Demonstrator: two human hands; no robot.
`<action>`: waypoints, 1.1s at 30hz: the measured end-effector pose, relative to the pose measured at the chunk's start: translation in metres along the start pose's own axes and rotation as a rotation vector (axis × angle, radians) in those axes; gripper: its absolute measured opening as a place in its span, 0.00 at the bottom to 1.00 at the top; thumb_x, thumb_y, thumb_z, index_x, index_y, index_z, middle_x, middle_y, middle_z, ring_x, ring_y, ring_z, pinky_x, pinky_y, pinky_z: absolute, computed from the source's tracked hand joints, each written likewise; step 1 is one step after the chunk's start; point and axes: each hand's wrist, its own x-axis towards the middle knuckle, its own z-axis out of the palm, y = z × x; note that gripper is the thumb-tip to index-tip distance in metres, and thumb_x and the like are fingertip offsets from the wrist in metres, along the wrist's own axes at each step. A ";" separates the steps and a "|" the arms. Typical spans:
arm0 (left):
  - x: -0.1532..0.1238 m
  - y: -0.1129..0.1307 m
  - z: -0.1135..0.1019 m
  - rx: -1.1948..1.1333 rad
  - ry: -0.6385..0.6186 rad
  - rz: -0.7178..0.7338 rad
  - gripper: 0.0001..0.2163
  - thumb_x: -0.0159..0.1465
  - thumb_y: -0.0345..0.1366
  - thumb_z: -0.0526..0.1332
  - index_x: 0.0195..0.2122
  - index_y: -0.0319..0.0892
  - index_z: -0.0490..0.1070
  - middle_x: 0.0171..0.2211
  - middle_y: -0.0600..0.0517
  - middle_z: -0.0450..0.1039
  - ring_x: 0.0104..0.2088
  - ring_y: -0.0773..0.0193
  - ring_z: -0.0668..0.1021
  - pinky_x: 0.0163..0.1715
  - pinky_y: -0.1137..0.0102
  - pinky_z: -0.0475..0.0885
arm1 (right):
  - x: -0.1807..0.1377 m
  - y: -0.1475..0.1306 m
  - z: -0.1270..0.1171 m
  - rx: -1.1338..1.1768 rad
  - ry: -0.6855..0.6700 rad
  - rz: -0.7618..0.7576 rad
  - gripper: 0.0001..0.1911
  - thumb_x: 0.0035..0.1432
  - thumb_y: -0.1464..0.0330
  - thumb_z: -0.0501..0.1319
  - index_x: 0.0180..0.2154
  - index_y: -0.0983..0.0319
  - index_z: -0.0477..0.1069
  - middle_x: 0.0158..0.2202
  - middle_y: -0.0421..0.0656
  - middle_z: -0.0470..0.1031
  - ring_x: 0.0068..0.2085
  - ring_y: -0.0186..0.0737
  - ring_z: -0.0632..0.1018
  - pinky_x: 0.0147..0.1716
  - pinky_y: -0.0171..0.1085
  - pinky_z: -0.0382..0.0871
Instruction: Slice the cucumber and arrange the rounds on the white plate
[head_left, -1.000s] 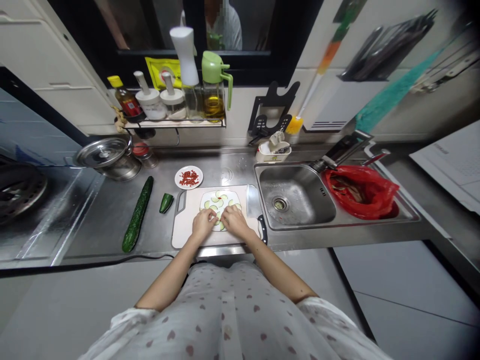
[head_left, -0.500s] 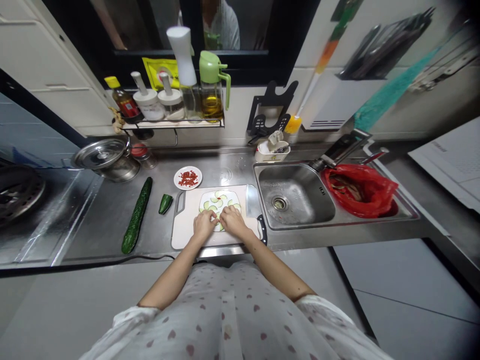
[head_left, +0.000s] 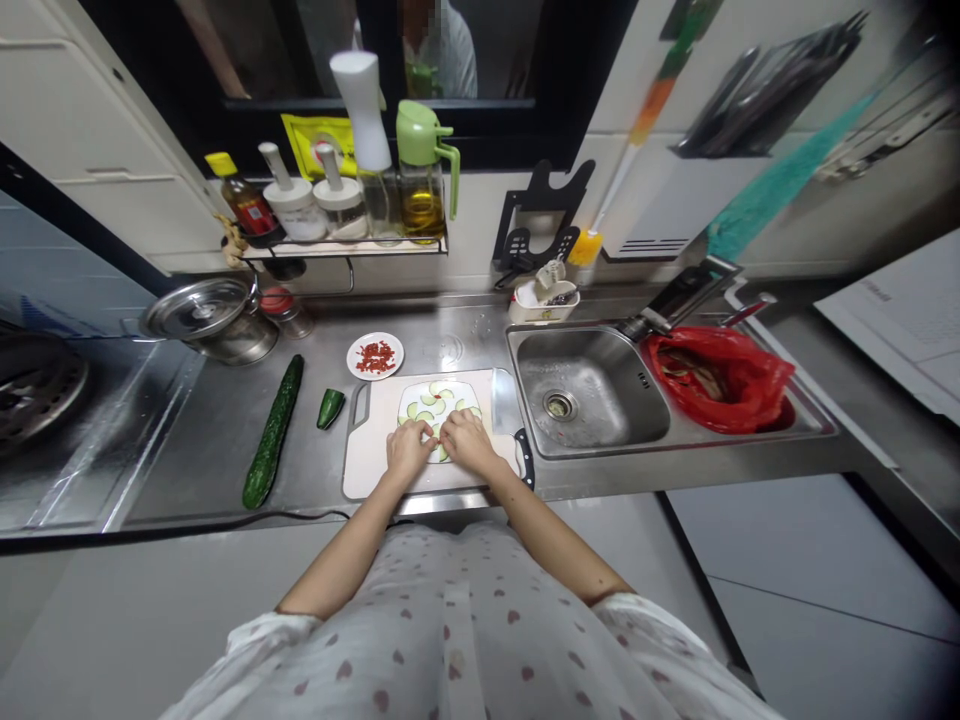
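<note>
Over the near half of a white plate (head_left: 408,393), my left hand (head_left: 409,448) and my right hand (head_left: 466,441) work close together with fingertips pinched. Whatever is between the fingertips is too small to make out. Thin cucumber slices (head_left: 426,416) lie in a pattern on the plate, with a bit of red near the middle. Under the plate is a pale cutting board (head_left: 367,462). A kitchen knife (head_left: 507,400) rests on the board's right side, its black handle toward me. My hands hide part of the plate's near edge.
Left of the board lie a whole cucumber (head_left: 274,430) and a cucumber end (head_left: 330,408). Behind it sits a small plate (head_left: 354,357) of chopped red pieces. To the right are the sink (head_left: 600,390) and a red plastic bag (head_left: 750,385). A lidded pot (head_left: 217,320) stands back left.
Hardly anything differs: both hands stay pinched over the plate in nearly the same place. The camera view has shifted very slightly.
</note>
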 end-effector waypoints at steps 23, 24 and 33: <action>0.002 0.001 0.000 -0.021 -0.009 -0.037 0.07 0.59 0.42 0.61 0.34 0.46 0.73 0.33 0.52 0.72 0.37 0.61 0.74 0.38 0.69 0.62 | 0.001 0.002 0.007 -0.016 0.003 0.011 0.09 0.61 0.69 0.55 0.34 0.62 0.74 0.39 0.49 0.69 0.44 0.46 0.64 0.42 0.41 0.58; 0.003 0.000 -0.001 -0.036 -0.013 -0.045 0.07 0.59 0.41 0.61 0.34 0.46 0.73 0.33 0.52 0.72 0.37 0.62 0.74 0.38 0.69 0.62 | 0.000 0.003 0.007 -0.002 0.020 0.018 0.08 0.61 0.69 0.56 0.35 0.62 0.74 0.39 0.48 0.69 0.44 0.46 0.64 0.42 0.41 0.58; 0.020 -0.011 -0.012 -0.171 0.154 -0.118 0.07 0.59 0.41 0.59 0.34 0.47 0.73 0.31 0.54 0.71 0.34 0.63 0.74 0.36 0.70 0.63 | -0.007 0.012 -0.009 0.196 0.271 0.125 0.06 0.60 0.70 0.55 0.34 0.59 0.71 0.38 0.45 0.70 0.43 0.44 0.65 0.42 0.40 0.61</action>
